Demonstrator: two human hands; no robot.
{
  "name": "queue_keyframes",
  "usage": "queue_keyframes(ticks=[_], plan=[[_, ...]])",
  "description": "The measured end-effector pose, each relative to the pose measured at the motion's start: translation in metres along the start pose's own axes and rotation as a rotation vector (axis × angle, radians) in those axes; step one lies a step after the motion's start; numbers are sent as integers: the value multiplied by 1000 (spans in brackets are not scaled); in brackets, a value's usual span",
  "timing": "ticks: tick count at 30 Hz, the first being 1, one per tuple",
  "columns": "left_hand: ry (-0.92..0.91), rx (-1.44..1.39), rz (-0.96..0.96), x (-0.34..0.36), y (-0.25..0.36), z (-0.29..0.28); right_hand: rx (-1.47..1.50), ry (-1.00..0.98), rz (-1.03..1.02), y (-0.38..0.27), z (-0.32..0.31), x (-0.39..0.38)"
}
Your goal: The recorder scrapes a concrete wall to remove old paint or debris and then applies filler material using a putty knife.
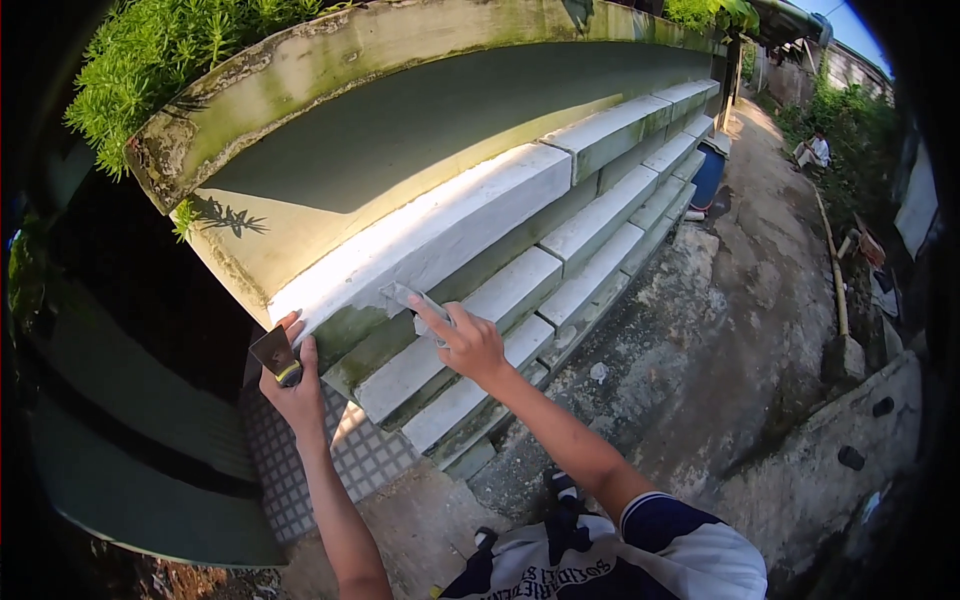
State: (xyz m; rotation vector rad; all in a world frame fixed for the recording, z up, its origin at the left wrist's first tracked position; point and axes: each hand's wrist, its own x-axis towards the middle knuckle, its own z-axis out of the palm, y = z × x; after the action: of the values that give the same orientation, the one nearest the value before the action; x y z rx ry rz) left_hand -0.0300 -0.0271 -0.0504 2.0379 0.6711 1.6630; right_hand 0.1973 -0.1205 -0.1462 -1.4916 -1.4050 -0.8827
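My right hand is closed round a putty knife, its index finger stretched along the tool. The knife's edge lies against the front face of the top ledge, where smooth white filler meets a bare grey-green patch. At the ledge's near left corner is my left hand, with a second putty knife in its grip. That one has a broad dark blade and a yellow band by the handle. Its fingertips are close to the ledge corner; whether they touch it I cannot tell.
Lower white-topped steps run below the ledge. Above hangs a mossy curved edge with green plants. A rough concrete path leads past a blue barrel to a seated person. Checkered tiles lie bottom left.
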Motion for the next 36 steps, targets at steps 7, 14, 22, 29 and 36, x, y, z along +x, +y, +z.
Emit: queue_keyframes(ticks=[7, 14, 22, 29, 36], plan=[[26, -12, -1, 1, 1, -5, -135, -55, 216, 90, -27, 23], [8, 1, 26, 0, -11, -1, 207, 380, 511, 73, -4, 41], [22, 11, 10, -1, -13, 5, 306, -79, 265, -8, 0, 1], [57, 40, 17, -4, -16, 2, -73, 76, -87, 119, -19, 18], [88, 67, -123, -6, -3, 4, -112, 49, 231, 228, -57, 27]])
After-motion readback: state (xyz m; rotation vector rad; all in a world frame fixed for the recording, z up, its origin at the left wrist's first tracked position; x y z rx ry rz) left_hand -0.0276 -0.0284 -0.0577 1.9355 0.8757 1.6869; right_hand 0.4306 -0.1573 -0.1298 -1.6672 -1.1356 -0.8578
